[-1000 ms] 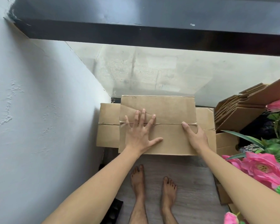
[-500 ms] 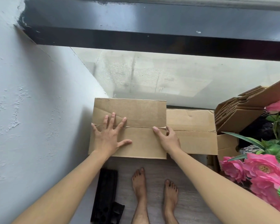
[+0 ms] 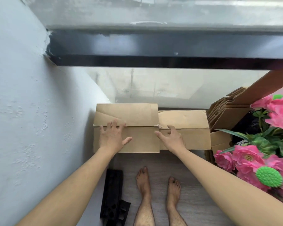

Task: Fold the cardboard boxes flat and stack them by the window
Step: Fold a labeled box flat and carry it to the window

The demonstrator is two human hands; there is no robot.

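Note:
A flattened cardboard box [image 3: 137, 115] lies on top of a lower flattened box [image 3: 189, 121] on the floor, right below the window glass [image 3: 153, 85] and against the left wall. My left hand [image 3: 112, 137] rests palm-down with fingers spread on the top box's left half. My right hand [image 3: 170, 139] sits at the top box's right edge, fingers loosely curled over the seam where it meets the lower box. Neither hand grips anything.
The white wall [image 3: 31, 111] borders the left. More folded cardboard [image 3: 225, 110] leans at the right beside pink artificial flowers [image 3: 260, 160]. A black plastic piece [image 3: 113, 198] lies on the wood floor next to my bare feet [image 3: 158, 185].
The top box slid left over the lower one until it met the wall, both hands moving with it. The camera tilted up, showing more of the window frame.

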